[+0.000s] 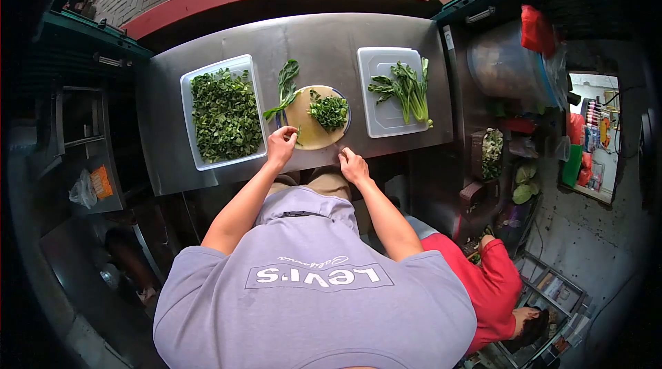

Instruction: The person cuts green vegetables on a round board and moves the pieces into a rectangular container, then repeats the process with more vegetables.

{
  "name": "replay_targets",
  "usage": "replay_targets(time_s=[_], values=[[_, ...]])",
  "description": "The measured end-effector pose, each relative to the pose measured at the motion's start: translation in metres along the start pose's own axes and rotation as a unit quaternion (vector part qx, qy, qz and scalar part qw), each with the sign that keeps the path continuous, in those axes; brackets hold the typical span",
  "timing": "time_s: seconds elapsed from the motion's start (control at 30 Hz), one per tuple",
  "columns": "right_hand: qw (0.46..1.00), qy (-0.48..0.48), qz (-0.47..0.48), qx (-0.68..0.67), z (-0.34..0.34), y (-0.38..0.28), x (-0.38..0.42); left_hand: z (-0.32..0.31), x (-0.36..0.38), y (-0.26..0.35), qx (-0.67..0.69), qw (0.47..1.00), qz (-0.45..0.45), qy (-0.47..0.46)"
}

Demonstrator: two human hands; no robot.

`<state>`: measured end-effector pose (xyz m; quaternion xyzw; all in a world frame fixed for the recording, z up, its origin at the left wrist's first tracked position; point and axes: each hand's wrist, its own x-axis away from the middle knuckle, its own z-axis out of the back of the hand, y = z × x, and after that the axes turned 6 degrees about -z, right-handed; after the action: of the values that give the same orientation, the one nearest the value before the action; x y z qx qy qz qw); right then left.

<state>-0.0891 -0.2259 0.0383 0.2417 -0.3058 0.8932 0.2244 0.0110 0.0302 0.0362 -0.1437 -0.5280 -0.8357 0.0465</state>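
Note:
My left hand is at the front left of a round cutting board, its fingertips pinched at a thin green piece of stalk. My right hand is closed at the front edge of the metal table, just off the board's right side; what it holds is too hard to make out. A pile of chopped leafy greens sits on the right half of the board. One uncut leafy stalk lies across the board's left rim, its leaves pointing away from me.
Left of the board stands a white tub full of chopped greens. On the right, whole leafy stalks lie on a white plastic lid. Beneath them is the metal table. A person in a red top is close behind my right side.

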Motion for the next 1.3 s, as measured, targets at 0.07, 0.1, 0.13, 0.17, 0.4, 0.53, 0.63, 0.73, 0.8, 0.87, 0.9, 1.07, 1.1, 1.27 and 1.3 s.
replay_targets(time_s=[0.07,0.1,0.13,0.17,0.4,0.53,0.63,0.73,0.8,0.87,0.9,1.07,1.1,1.27,1.3], values=[[1.000,0.001,0.007,-0.005,0.005,0.000,-0.002,-0.002,0.001,0.005,0.003,1.000,0.000,-0.003],[1.000,0.003,0.008,-0.002,0.007,0.002,-0.003,-0.004,0.002,0.008,0.005,1.000,-0.001,-0.010],[1.000,0.003,0.008,-0.002,0.008,0.003,-0.005,-0.006,0.002,0.011,0.005,1.000,-0.001,-0.009],[1.000,-0.001,0.016,0.002,0.010,0.004,-0.007,-0.008,0.002,0.014,-0.013,1.000,0.003,-0.010],[0.999,-0.024,0.044,-0.019,0.014,-0.003,-0.003,-0.017,-0.002,0.012,-0.090,0.995,-0.025,-0.035],[0.998,-0.005,0.040,-0.055,0.007,-0.009,0.006,-0.017,-0.002,0.024,-0.077,0.996,-0.025,-0.030],[0.995,0.004,0.043,-0.088,-0.002,-0.009,0.012,-0.021,-0.004,0.027,-0.031,0.998,-0.034,-0.034],[0.994,0.006,0.042,-0.101,-0.010,-0.008,0.014,-0.023,-0.006,0.011,-0.045,0.998,-0.034,-0.026],[0.994,-0.003,0.036,-0.102,-0.010,-0.010,0.017,-0.022,-0.007,-0.003,-0.101,0.995,-0.021,0.001],[0.996,0.005,0.028,-0.087,-0.009,-0.013,0.023,-0.019,-0.006,-0.009,-0.107,0.994,-0.012,0.004],[0.997,0.003,0.022,-0.070,-0.009,-0.012,0.025,-0.016,-0.004,-0.007,-0.115,0.993,-0.002,0.009],[0.996,0.011,0.029,-0.082,-0.009,-0.015,0.038,-0.001,0.010,0.016,-0.290,0.945,-0.145,-0.039],[0.997,0.006,0.025,-0.073,-0.009,-0.015,0.041,0.000,0.012,0.020,-0.342,0.920,-0.182,-0.054],[0.998,0.003,0.013,-0.060,-0.019,-0.021,0.055,-0.009,0.019,-0.007,-0.423,0.819,-0.353,-0.163],[0.998,0.006,0.012,-0.055,-0.023,-0.022,0.056,-0.010,0.022,-0.008,-0.435,0.812,-0.360,-0.146]])
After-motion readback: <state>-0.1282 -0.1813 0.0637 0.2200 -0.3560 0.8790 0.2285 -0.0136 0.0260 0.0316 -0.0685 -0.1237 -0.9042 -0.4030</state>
